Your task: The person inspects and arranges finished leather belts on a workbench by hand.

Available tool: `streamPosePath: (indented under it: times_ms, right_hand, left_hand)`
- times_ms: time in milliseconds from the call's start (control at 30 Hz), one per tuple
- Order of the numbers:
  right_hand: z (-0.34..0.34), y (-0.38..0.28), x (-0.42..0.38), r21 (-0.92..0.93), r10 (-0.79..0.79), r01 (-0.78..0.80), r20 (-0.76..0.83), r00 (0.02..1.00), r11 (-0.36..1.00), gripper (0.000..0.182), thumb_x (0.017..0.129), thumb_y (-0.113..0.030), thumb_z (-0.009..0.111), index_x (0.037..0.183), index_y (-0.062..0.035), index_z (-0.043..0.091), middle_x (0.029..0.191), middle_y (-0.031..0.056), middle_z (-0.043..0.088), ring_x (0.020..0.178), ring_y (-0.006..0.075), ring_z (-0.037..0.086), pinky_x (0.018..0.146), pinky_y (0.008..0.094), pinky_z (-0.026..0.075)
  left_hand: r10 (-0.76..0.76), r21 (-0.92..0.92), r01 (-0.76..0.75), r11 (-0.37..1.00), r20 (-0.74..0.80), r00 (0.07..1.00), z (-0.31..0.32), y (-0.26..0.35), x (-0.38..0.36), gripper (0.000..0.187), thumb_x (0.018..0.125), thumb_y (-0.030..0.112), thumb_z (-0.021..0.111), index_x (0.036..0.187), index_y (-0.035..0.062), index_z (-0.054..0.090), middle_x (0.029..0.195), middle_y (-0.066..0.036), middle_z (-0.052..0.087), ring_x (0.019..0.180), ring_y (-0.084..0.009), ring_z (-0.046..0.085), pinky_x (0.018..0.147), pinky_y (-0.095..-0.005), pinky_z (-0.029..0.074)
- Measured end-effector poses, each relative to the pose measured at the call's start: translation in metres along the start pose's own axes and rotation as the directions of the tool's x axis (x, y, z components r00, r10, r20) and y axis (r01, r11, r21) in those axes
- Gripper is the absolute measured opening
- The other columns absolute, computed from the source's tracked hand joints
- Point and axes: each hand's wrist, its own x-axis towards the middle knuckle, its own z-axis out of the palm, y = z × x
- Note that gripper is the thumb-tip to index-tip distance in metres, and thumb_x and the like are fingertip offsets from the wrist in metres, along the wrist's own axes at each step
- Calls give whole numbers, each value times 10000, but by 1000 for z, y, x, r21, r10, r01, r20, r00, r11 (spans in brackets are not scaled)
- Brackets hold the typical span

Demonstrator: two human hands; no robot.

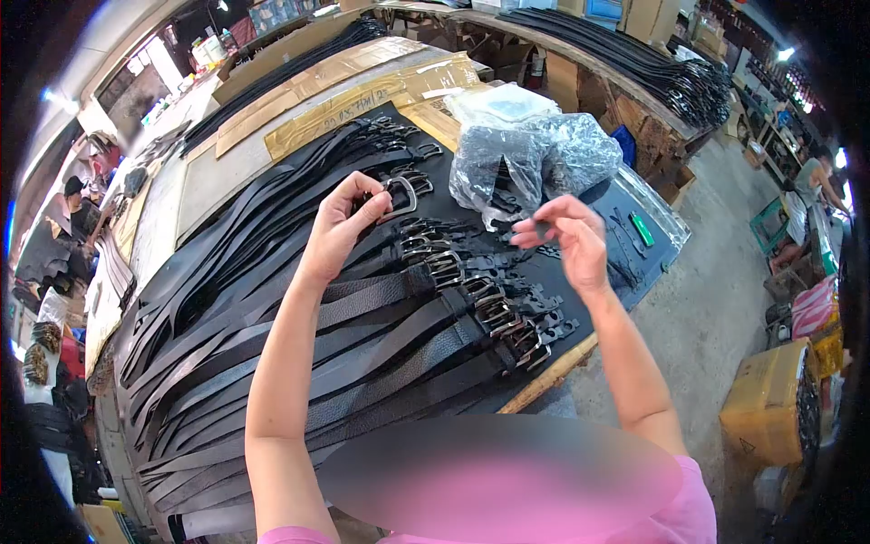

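My left hand [344, 218] is closed around a black leather belt at its buckle end, and the silver frame buckle [408, 195] sticks out past the fingertips. To the right, my right hand [573, 240] is raised with its fingers pinched, slightly blurred, around a small black piece [543, 229] whose kind I cannot tell. Below both hands, many black belts [390, 354] lie side by side, their metal buckles [494, 313] lined up toward the right. Black hook-shaped pieces [548, 313] stick out beyond those buckles. Behind my right hand sits a clear plastic bag [580, 150] with dark contents.
A green object [642, 228] and loose black strips lie at the table's right end. Flattened cardboard [335, 118] covers the far side. More black straps [671, 77] are piled on another bench. A cardboard box [766, 399] stands on the floor, and a person [816, 181] sits far right.
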Motion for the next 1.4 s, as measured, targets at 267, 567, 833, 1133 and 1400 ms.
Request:
streamPosePath:
  times_ms: [267,567,833,1133,1400]
  right_hand:
    - [67,12,14,73,301,-315,162,940,946,248,920,-84,554,1132,6,461,875,148,671,751,194,673,680,280,539]
    - [108,34,32,62,257,-295,346,902,953,119,929,-64,522,1038,-16,532,856,61,632,670,102,584,624,241,483]
    - [144,6,37,132,116,-162,305,945,978,324,894,12,526,1206,-73,499,745,1,530,525,16,421,428,153,279]
    - [139,-9,35,41,164,-199,417,894,979,349,861,60,492,1172,-72,583,710,-36,500,528,-4,378,435,150,242]
    - [137,-4,30,117,74,-121,343,936,986,306,883,-4,511,1177,-56,576,684,-30,482,500,8,348,428,151,225]
  left_hand:
    - [23,-335,-27,942,-18,1000,2,3,-13,147,901,169,617,899,93,492,874,13,516,834,-82,480,791,-222,374]
    - [61,-492,-67,868,-28,998,-1,4,-24,121,920,178,591,914,92,505,891,8,537,847,-80,489,795,-221,386]
    - [30,-540,-2,842,42,999,4,-1,-30,122,914,180,602,906,93,517,890,2,588,845,-69,541,775,-214,425]
    - [-2,-527,48,849,87,996,3,-5,-34,176,875,101,640,1038,79,575,932,5,616,871,-79,576,794,-242,461]
    - [-34,-635,63,770,58,998,17,-5,-31,175,871,124,649,1025,88,574,954,1,625,879,-85,578,809,-248,456]
